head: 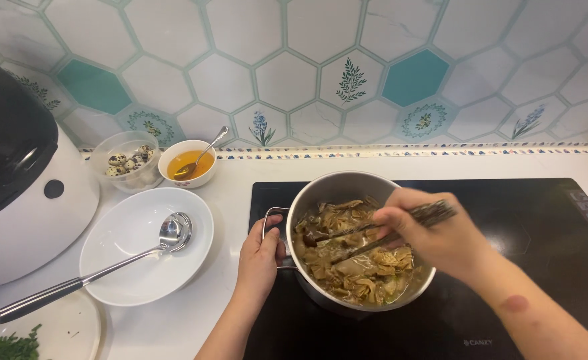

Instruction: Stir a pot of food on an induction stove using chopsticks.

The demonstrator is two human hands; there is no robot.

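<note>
Your left hand point(259, 257) is clamping the handle at the 9 o'clock side of the steel pot point(321, 190), which is sitting on the black cooktop point(547, 267). Your right hand point(434, 233) is closing on dark chopsticks point(374, 237), their tips dipping into the brown stew point(354, 267). At 9 o'clock from the pot, a ladle point(141, 250) is resting in a white bowl point(187, 273) on the surface point(234, 187); at 10 o'clock are sitting a small sauce bowl point(186, 163) and a tub of speckled eggs point(126, 160).
</note>
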